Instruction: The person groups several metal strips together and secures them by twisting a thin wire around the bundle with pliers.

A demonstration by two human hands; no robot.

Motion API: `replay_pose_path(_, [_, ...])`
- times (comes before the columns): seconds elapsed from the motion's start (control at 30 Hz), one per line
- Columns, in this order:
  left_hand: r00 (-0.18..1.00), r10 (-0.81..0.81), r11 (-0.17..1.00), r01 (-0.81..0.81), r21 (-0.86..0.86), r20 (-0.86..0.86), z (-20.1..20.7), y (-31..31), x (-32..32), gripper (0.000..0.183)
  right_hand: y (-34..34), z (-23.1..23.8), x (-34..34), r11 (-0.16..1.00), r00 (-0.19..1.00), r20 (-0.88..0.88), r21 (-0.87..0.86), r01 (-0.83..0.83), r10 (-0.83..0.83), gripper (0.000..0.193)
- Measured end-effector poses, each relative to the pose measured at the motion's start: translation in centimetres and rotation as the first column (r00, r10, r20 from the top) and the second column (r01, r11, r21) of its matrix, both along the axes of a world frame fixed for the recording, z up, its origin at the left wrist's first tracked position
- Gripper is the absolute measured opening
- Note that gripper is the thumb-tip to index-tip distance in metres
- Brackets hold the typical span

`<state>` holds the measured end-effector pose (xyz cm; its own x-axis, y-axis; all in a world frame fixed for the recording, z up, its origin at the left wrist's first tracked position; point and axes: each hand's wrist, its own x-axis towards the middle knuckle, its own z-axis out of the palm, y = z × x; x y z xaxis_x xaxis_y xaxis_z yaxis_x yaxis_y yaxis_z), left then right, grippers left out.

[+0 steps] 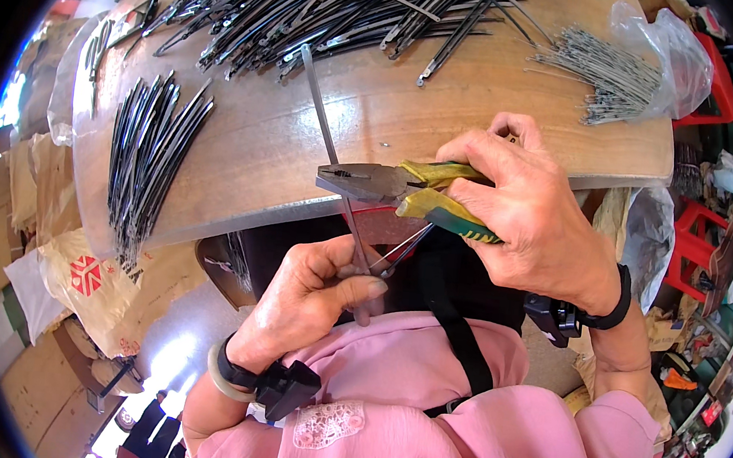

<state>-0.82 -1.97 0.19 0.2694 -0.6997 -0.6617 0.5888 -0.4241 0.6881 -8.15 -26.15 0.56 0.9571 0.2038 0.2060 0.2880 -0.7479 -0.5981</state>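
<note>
My right hand [525, 208] is closed around the yellow-and-green handles of a pair of combination pliers [379, 180]. The jaws of the pliers lie across a long, thin grey strip [319, 94] near the table's front edge; whether they bite on it I cannot tell. Below the jaws, my left hand [305, 286] pinches the lower part of this strip between thumb and fingers. The strip's upper end reaches out over the table. Thin wires [406, 252] show between my left fingers and the pliers, partly hidden.
A large pile of dark strips [315, 15] covers the far side of the wooden table [252, 145]. A bundle of black strips [150, 158] hangs at the left edge. Thin wires [610, 80] in a clear bag [681, 69] lie far right. Red stools [692, 249] stand beyond.
</note>
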Motion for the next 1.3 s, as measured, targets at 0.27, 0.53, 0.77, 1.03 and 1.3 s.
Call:
replay_pose_path(0.27, [0.994,-0.064,0.981,0.079,-0.177,0.088,1.0,0.0,3.0,0.035,-0.1,0.6,-0.8,1.0,1.0,0.027,0.024,-0.011,0.01,0.025])
replay_pose_path(0.53, [0.989,-0.145,0.989,0.146,0.001,-0.023,1.4,-3.1,1.1,0.02,1.0,0.0,-0.9,0.998,0.993,0.113,0.065,-0.029,0.021,0.022])
replay_pose_path(0.77, [0.749,0.403,0.863,-0.502,-0.053,-0.527,-0.7,-2.4,-1.1,0.014,-0.1,1.2,-1.5,0.984,0.978,0.127,-0.053,0.173,-0.165,0.021])
replay_pose_path(1.03, [0.858,0.502,0.844,-0.458,-0.281,0.108,1.2,-1.9,-1.4,0.021,1.9,0.8,-3.6,0.909,0.958,-0.247,0.348,0.227,-0.145,0.032])
replay_pose_path(1.3, [0.841,0.448,0.894,-0.417,-0.166,0.303,-1.3,-1.7,-1.1,0.009,1.9,0.0,-3.5,0.999,0.964,-0.262,0.0,-0.05,0.048,0.034])
